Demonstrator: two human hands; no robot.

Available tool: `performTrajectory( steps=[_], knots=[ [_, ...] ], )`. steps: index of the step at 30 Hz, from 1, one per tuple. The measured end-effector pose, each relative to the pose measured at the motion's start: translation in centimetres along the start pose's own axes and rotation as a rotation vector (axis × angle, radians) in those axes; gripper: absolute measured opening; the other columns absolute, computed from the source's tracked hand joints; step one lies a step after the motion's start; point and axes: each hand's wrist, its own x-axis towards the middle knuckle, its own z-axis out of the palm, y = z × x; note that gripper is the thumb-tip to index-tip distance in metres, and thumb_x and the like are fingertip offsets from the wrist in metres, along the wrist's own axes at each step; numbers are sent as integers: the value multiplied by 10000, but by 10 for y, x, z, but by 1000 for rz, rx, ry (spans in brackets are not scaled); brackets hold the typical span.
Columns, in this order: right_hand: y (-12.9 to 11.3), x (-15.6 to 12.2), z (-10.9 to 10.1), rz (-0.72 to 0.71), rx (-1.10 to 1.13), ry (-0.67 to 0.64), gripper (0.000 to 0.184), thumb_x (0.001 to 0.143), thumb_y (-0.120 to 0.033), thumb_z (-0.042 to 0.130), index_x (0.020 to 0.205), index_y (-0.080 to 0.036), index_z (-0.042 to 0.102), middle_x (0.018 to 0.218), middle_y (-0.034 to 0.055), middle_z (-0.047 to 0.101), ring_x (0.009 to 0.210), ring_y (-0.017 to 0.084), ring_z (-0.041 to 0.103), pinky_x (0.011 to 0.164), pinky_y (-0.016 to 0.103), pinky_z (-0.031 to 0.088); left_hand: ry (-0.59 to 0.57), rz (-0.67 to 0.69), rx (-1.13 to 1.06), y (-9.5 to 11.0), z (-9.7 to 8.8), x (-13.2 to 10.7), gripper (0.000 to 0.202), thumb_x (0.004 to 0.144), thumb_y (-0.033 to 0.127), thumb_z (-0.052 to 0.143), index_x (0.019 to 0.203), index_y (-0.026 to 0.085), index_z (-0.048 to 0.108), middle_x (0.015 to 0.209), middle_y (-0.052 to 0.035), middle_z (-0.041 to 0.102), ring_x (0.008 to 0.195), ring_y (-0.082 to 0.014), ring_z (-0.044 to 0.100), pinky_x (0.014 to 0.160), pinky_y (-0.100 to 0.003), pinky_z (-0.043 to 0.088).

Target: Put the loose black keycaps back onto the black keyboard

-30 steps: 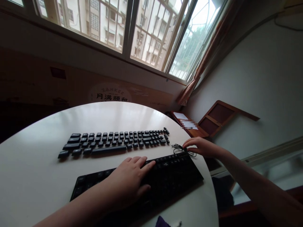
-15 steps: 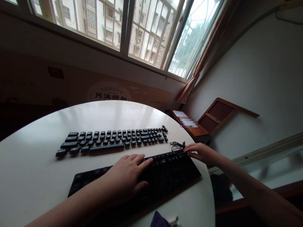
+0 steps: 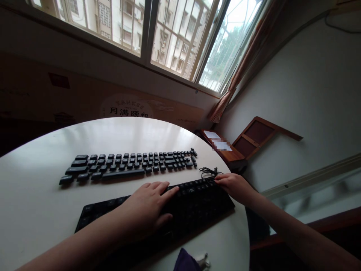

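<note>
A black keyboard [image 3: 203, 203] lies at a slant on the white round table [image 3: 113, 130], with keys along its far edge. My left hand [image 3: 153, 205] rests flat on the keyboard's middle, fingers extended towards the top row and thumb apart. At the far right corner of the keyboard, my right hand [image 3: 232, 186] has its fingertips pinched together; whatever is between them is hidden. Just beyond these fingertips sits a bundled black cable [image 3: 208, 172]. Loose black keycaps [image 3: 124, 165] stand in rows behind the keyboard, laid out like a keyboard.
Near the table's front edge lie a purple cloth [image 3: 186, 261] and a small metallic object [image 3: 203, 259] partly hidden by it. A wooden piece of furniture [image 3: 235, 154] with papers [image 3: 221, 144] stands beyond the table's right edge. Windows [image 3: 177, 37] are at the back.
My right hand's fingers have closed into a pinch at the keyboard's far right corner. The left hand stays on the keyboard. The whole view has shifted slightly.
</note>
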Motion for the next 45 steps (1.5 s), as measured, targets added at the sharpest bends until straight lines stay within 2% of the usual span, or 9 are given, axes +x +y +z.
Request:
performTrajectory(
  steps=[7, 12, 18, 25, 28, 32, 35, 39, 45],
  knots=[
    [-29, -15, 4, 9, 11, 178, 375, 990, -151, 422, 1284, -155, 654, 1270, 130, 628, 1152, 275, 606, 1016, 427, 505, -43, -5, 26, 6, -7, -2, 686, 906, 451, 582, 1541, 261, 406, 1489, -157, 514, 1325, -377, 512, 1097, -527, 404],
    [-42, -18, 10, -17, 42, 164, 373, 942, -122, 443, 1216, -192, 686, 1181, 100, 655, 1056, 257, 630, 959, 414, 532, -54, -19, 27, 6, -8, -1, 690, 903, 455, 582, 1542, 267, 403, 1496, -154, 508, 1333, -373, 504, 1104, -525, 396],
    [-40, -13, 12, -6, 47, 162, 332, 945, -151, 468, 1169, -174, 713, 1173, 118, 660, 1055, 271, 633, 949, 423, 538, 12, 9, 6, 1, -2, -2, 682, 885, 456, 593, 1526, 290, 429, 1478, -141, 530, 1320, -374, 516, 1095, -526, 406],
    [-40, -1, -8, -49, 28, 18, 303, 916, -167, 534, 1105, -231, 762, 1051, 77, 715, 941, 253, 670, 874, 366, 549, 9, 15, 4, 3, -5, -4, 688, 877, 446, 596, 1522, 266, 438, 1464, -156, 534, 1304, -375, 522, 1091, -533, 407],
    [-28, 22, -24, -26, 5, -10, 265, 955, -208, 539, 1096, -233, 762, 1049, 68, 719, 955, 247, 668, 891, 353, 530, -5, 8, 10, 5, -7, -5, 689, 880, 449, 594, 1523, 261, 435, 1469, -161, 528, 1309, -373, 517, 1095, -528, 403],
    [2, 82, -35, 97, -39, -12, 204, 990, -190, 560, 1095, -188, 736, 1125, 77, 697, 1062, 244, 640, 985, 369, 488, -21, 3, 10, 5, -8, -5, 689, 880, 449, 593, 1523, 260, 435, 1457, -154, 539, 1294, -370, 526, 1090, -524, 406],
    [25, 135, -30, 231, -66, -66, 145, 1030, -261, 618, 1090, -147, 685, 1115, 75, 671, 1040, 233, 638, 972, 434, 506, -10, 6, -4, 4, -7, -5, 695, 876, 454, 600, 1524, 266, 431, 1450, -153, 542, 1277, -373, 535, 1078, -534, 411],
    [40, 189, -17, 413, -85, -179, 242, 1044, -359, 623, 1137, -138, 651, 1137, 81, 636, 998, 238, 640, 894, 422, 554, 1, 16, -28, 4, -7, -7, 700, 874, 464, 610, 1520, 262, 435, 1438, -160, 548, 1272, -380, 537, 1063, -546, 421],
    [40, 225, -4, 533, -17, -461, 273, 1051, -383, 611, 1162, -135, 635, 1100, 80, 638, 910, 209, 654, 809, 378, 581, -20, 12, -44, 7, -11, -10, 710, 880, 508, 598, 1518, 240, 441, 1434, -178, 547, 1269, -389, 536, 1065, -554, 420]
  ],
)
